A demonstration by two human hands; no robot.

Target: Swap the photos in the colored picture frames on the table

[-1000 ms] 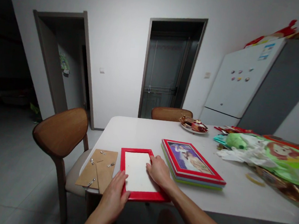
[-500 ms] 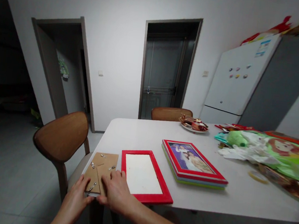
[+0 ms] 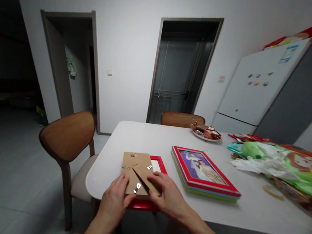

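A brown backing board point(image 3: 140, 163) with metal clips and a partly raised stand flap lies over a red frame point(image 3: 160, 163). The frame's right side and near edge show from under it. My left hand point(image 3: 116, 194) grips the board's near left corner. My right hand point(image 3: 168, 194) holds its near right side, fingers on the flap and thumb at the near edge. To the right sits a stack of frames point(image 3: 204, 170), its top one red with a photo of people.
A plate point(image 3: 206, 137) of wrapped items stands at the table's far side. Green and white plastic bags point(image 3: 274, 159) and a tape roll point(image 3: 273, 192) lie at the right. One wooden chair point(image 3: 69, 134) is at the left, another point(image 3: 183, 120) behind the table point(image 3: 143, 134).
Both hands have carried the backing board rightward from the table's left edge onto the red frame, now mostly covered. The stand flap is lifted more. The camera view has shifted slightly.
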